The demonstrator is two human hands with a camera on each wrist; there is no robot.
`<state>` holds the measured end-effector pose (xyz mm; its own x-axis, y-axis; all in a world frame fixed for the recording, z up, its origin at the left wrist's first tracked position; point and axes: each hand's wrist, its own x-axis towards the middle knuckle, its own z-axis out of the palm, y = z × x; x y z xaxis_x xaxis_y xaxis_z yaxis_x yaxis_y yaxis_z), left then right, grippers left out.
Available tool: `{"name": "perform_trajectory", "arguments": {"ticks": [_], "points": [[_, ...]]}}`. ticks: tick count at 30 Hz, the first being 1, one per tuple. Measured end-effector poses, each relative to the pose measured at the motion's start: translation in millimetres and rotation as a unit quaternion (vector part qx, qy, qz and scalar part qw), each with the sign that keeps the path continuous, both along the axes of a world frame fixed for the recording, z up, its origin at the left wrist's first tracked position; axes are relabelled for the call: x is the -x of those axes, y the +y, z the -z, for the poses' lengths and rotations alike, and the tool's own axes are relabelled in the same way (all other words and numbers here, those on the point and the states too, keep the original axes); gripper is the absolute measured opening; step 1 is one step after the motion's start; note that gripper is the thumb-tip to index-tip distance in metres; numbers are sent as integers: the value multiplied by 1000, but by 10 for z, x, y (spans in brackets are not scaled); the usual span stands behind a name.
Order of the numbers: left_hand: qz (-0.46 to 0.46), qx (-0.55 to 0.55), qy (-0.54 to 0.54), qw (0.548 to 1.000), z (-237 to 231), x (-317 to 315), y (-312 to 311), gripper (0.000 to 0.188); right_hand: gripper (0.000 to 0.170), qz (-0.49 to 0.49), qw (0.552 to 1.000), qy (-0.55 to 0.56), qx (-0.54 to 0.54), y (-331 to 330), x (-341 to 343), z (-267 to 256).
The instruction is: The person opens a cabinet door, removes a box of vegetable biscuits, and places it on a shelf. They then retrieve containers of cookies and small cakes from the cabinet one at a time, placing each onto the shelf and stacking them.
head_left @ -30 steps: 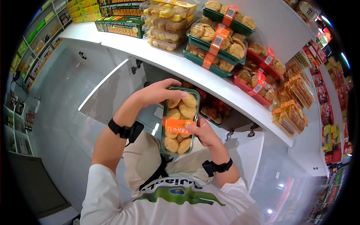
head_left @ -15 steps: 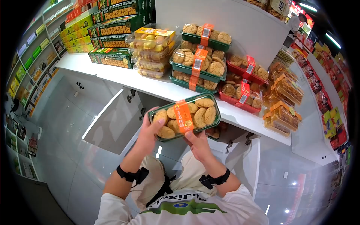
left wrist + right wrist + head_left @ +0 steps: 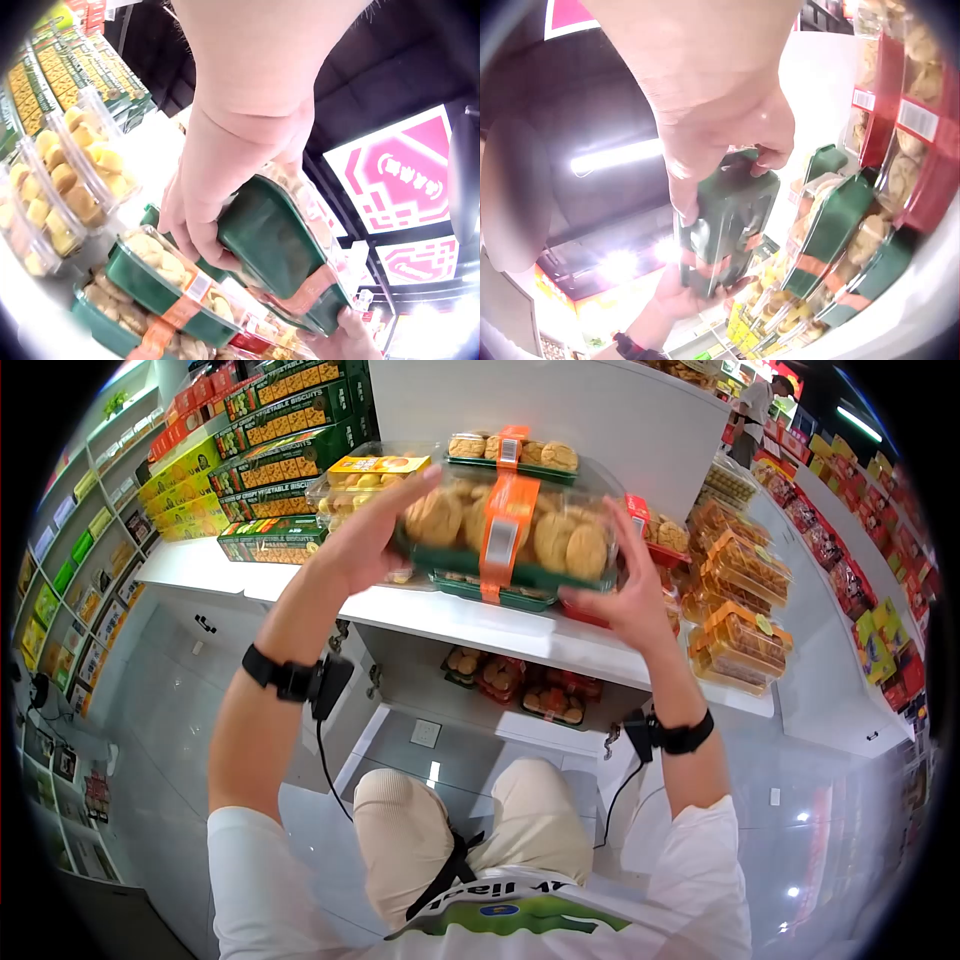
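Note:
A clear-lidded green tray of round cookies (image 3: 450, 520) with an orange paper band is held up between both hands, at the level of the counter stack. My left hand (image 3: 360, 545) grips its left end. At the other end my right hand (image 3: 638, 585) holds it, fingers at the far side and thumb low. In the left wrist view the green underside (image 3: 262, 225) of this tray shows, with left fingers curled under its edge. Behind it, partly hidden, stands a stack of matching green cookie trays (image 3: 555, 455).
Plastic fruit-coloured pastry boxes (image 3: 385, 465) and green biscuit cartons (image 3: 270, 540) stand left on the white counter (image 3: 400, 615). Red cookie trays (image 3: 665, 540) and orange-banded clear boxes (image 3: 740, 650) stand right. Below, an open cupboard (image 3: 420, 705) holds more cookie trays (image 3: 555, 703).
The tray was upright over the lap, then turned sideways, and has been lifted up and forward to the stack. Both hands shifted to its ends.

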<state>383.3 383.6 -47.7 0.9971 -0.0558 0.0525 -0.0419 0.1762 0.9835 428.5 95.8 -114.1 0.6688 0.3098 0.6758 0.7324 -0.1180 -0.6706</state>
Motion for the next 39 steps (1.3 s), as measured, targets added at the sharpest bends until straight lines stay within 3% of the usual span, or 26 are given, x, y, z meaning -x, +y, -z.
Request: {"name": "perform_trajectory", "arguments": {"ticks": [1, 3, 4, 6, 11, 13, 17, 23, 26, 27, 29, 30, 31, 33, 39], "points": [[26, -20, -62, 998, 35, -292, 103, 65, 110, 24, 1000, -3, -14, -3, -119, -59], [-54, -84, -132, 986, 15, -502, 7, 85, 108, 3, 999, 13, -36, 0, -402, -151], [-49, -85, -131, 986, 28, -647, 10, 85, 108, 29, 999, 15, -14, 4, -525, -191], [-73, -201, -202, 956, 102, -916, 38, 117, 108, 77, 997, -9, 22, 25, -708, -234], [-134, -243, -203, 939, 312, -1080, 10, 112, 108, 83, 996, -32, 3, 55, -1054, -92], [-174, -328, -213, 904, 404, -1077, -11, 110, 106, 61, 998, -4, -6, 70, -1043, -43], [-192, -298, -198, 914, 517, -1028, -17, 106, 104, 47, 999, -7, -27, 164, -907, 23], [-234, -344, -211, 884, 570, -903, -66, 101, 105, 106, 994, -17, 12, 208, -884, 104], [-304, -400, -230, 833, 617, -865, -76, 100, 107, 140, 989, 13, 36, 224, -838, 112], [-306, -400, -230, 833, 638, -863, -52, 100, 107, 138, 990, 12, 36, 246, -824, 140], [-237, -328, -177, 897, 679, -827, -24, 99, 107, 169, 985, 45, -10, 296, -751, 243], [-268, -356, -183, 876, 697, -821, -28, 90, 96, 186, 982, 24, -31, 340, -705, 284], [-269, -355, -183, 876, 711, -827, -8, 90, 96, 185, 982, 23, -31, 355, -671, 294], [-259, -318, -178, 894, 747, -844, 43, 82, 79, 157, 985, 63, -28, 376, -626, 300], [-275, -322, -182, 888, 732, -840, 60, 70, 60, 209, 976, 61, 9, 442, -511, 266]]}}
